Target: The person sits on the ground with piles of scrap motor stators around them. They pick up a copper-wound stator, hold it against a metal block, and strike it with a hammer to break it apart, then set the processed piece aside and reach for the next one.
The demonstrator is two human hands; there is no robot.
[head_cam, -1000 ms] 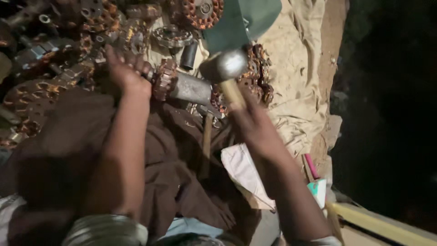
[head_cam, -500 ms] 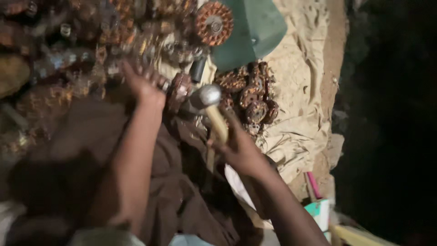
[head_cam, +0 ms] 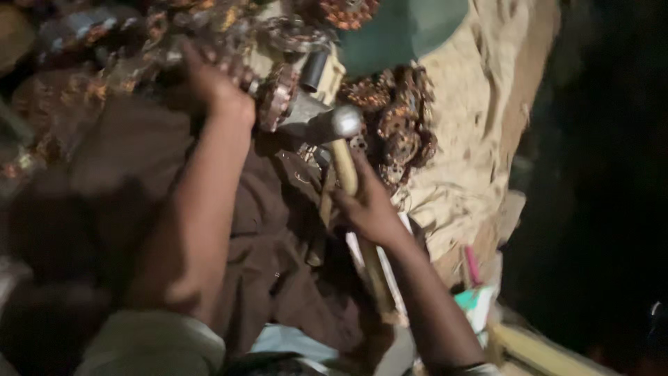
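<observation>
Head view shows my right hand [head_cam: 369,209] closed around the wooden handle of a hammer [head_cam: 346,150], quite high, close under the steel head. My left hand [head_cam: 216,87] is pressed on a rusty round motor part [head_cam: 278,97], fingers wrapped over its left side; the picture is blurred, so I cannot tell how firm this grip is. The hammer head touches or almost touches a grey metal block [head_cam: 303,118] just right of the motor part.

I think the step is striking the block beside the motor part. To do it well I would keep the left fingers on the far side of the part, away from the hammer head, and hold the part steady against my brown cloth [head_cam: 278,237] below it. Short strokes from the wrist seem better than big swings, because the light is poor and the hammer is close to my fingers. The face should land flat, not on its edge.

Right of the hammer lies a pile of similar parts [head_cam: 396,125] on a sack [head_cam: 473,139]. Above them is a green dish [head_cam: 403,28].
</observation>
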